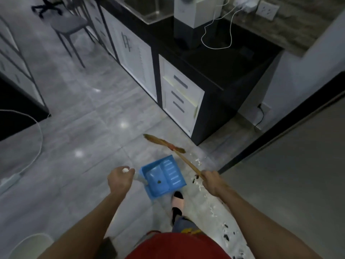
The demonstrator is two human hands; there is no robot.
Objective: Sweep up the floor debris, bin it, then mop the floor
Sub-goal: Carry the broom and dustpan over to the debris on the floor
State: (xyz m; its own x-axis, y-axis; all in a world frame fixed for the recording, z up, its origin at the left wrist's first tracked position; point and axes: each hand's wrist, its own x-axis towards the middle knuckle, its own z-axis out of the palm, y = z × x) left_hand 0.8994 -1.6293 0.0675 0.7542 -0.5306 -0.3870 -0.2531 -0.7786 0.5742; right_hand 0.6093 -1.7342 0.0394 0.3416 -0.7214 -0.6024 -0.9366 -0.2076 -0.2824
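Step in hand: sweeping, first stage of the task; binning and mopping not yet begun. The left hand (120, 177) has its fingers wrapped round the pale upright handle of a blue plastic dustpan (162, 175), whose tray sits on the grey tiled floor (84, 118) just ahead of the person's sandalled foot (178, 200). One dark scrap lies inside the tray. The right hand (211, 181) has its fingers clenched on the wooden shaft of a straw-headed broom (164, 143), whose head lies beyond the pan, near the corner of the dark-topped bench (224, 68) with white drawer fronts.

The debris (203, 186), white flecks and dark bits, is scattered along the floor to the right of the pan and back toward the person's right side, beside the doorway edge. Most remains unswept.

Judgement: the next move calls for drawing the broom head across that strip toward the pan's open lip, with the pan held flat and steady.
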